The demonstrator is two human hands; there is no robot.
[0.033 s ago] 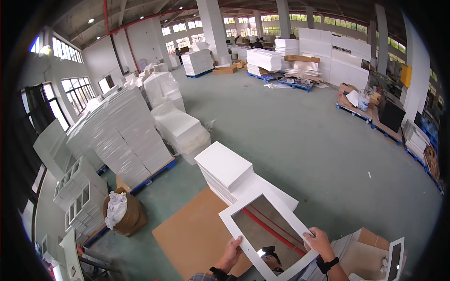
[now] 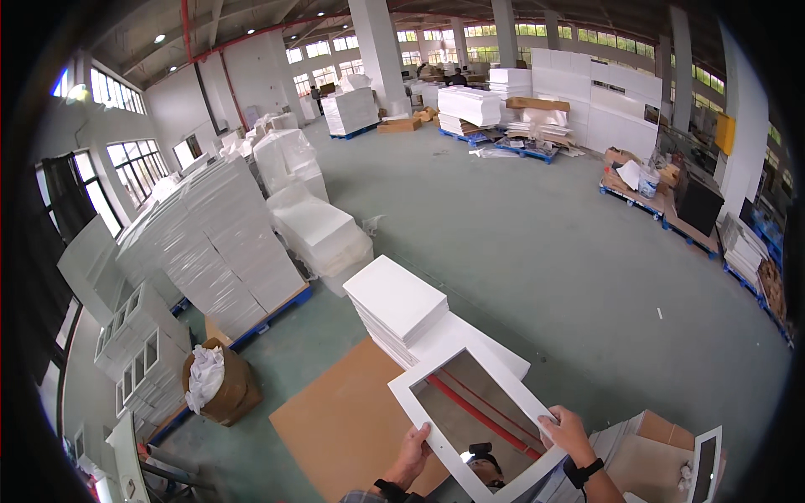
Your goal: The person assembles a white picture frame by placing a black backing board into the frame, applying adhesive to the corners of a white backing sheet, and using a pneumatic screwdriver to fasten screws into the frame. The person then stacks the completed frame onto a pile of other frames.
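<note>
A white-framed mirror (image 2: 470,394) is held tilted in front of me, its glass reflecting red pipes and part of a person wearing a head device. My left hand (image 2: 411,455) grips the frame's left side, thumb on the front face. On the opposite side my right hand (image 2: 567,432) is closed round the frame's edge. The fingers behind the frame are partly hidden. Just beyond the mirror rises a stack of flat white panels (image 2: 396,295), with a larger white panel (image 2: 474,339) beside it, partly covered by the mirror's upper corner.
Brown cardboard sheet (image 2: 331,423) lies on the floor to the left. A carton holding white wrapping (image 2: 206,377) stands farther left, near wrapped white stacks (image 2: 226,251) on a blue pallet. At lower right are an open cardboard box (image 2: 654,448) and another small white frame (image 2: 707,461).
</note>
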